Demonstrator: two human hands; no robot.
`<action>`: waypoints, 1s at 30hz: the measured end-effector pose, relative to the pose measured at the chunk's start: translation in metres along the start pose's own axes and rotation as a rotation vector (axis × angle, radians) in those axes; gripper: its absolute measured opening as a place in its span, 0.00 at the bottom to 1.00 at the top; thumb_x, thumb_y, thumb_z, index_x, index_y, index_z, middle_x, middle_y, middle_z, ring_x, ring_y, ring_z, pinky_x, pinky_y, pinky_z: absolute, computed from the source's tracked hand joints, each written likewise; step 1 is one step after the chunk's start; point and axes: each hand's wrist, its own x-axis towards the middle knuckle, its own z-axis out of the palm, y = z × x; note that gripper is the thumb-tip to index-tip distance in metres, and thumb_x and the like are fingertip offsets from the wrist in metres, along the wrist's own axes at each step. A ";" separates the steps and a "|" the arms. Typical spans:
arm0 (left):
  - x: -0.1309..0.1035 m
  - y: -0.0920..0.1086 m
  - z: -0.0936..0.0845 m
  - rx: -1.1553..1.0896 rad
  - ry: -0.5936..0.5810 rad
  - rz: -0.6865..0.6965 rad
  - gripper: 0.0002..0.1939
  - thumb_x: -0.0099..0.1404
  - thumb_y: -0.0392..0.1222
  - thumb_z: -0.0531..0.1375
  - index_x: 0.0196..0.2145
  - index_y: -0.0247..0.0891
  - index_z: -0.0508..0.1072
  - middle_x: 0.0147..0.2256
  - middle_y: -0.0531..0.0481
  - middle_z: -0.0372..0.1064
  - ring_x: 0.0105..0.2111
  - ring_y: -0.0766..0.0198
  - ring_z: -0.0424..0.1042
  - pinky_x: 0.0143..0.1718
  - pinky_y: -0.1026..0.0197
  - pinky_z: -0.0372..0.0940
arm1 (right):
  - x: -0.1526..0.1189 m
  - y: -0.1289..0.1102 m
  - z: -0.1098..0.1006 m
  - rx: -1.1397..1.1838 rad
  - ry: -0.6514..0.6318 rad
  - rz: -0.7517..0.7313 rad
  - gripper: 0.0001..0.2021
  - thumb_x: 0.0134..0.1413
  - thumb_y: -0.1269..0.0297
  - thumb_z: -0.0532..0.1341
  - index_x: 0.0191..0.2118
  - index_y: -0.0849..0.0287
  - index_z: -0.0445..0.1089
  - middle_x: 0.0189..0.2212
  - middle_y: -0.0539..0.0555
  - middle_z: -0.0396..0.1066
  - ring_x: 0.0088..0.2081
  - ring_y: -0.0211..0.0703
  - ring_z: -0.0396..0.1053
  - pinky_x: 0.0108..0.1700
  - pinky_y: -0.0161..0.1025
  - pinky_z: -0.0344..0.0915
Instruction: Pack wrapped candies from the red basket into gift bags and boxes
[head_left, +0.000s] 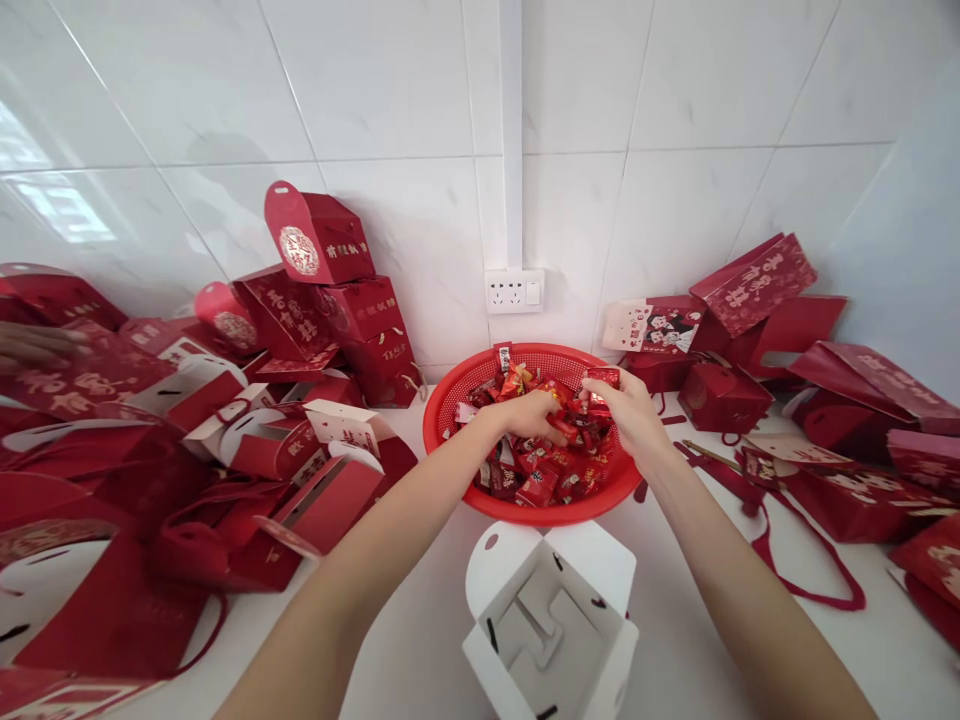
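A red plastic basket [547, 515] holds many red-wrapped candies [541, 484]. My left hand [531, 415] reaches into the middle of the pile, its fingers curled down among the wrappers; what they grip, if anything, is hidden. At the basket's right side, my right hand [628, 408] is closed on a red packet [602, 378], held between thumb and fingers above the rim. Just below the basket stands an open box [555, 640] with white inner walls, its flaps spread and nothing visible inside but the folded base.
Red gift boxes [319, 235] are stacked and heaped on the left, where another person's hand [37, 345] touches one. More red boxes [726, 395] and a ribbon [817, 600] lie on the right. A wall socket [514, 291] is behind the basket.
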 end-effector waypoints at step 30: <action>-0.007 0.010 -0.009 0.236 0.402 0.114 0.19 0.63 0.34 0.60 0.51 0.39 0.80 0.38 0.45 0.77 0.39 0.58 0.74 0.46 0.60 0.66 | 0.000 -0.010 -0.002 0.233 -0.101 0.298 0.14 0.41 0.61 0.77 0.31 0.59 0.73 0.25 0.52 0.76 0.26 0.44 0.76 0.24 0.39 0.76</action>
